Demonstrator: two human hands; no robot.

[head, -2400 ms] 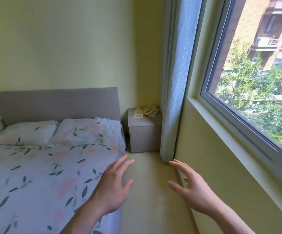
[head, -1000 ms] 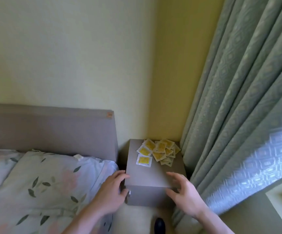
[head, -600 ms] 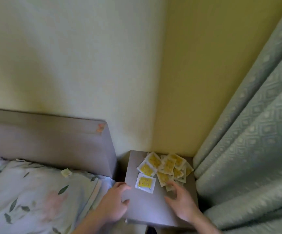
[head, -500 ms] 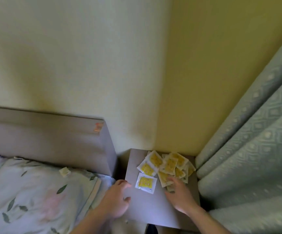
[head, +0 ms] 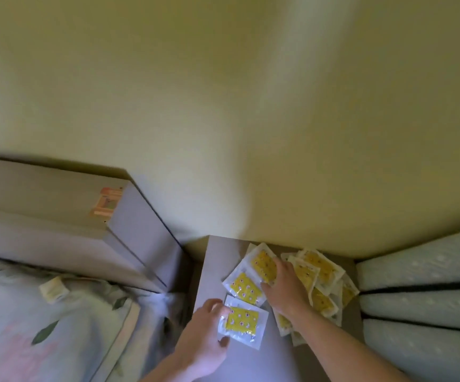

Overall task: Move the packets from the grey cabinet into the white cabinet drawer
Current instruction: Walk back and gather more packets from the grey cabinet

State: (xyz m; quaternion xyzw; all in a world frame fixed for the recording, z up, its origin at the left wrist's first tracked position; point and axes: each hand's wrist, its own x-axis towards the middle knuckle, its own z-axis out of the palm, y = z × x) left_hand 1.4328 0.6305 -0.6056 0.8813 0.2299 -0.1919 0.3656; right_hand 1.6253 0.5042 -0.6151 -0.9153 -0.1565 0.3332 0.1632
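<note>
Head: left hand point(head: 202, 334) pinches near packet point(head: 242, 322); right hand point(head: 284, 285) atop pile point(head: 317, 274).

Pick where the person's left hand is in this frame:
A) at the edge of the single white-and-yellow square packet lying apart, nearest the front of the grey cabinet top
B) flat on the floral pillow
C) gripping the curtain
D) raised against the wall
A: the left hand touches the edge of the single white-and-yellow square packet on the grey cabinet top.
</note>
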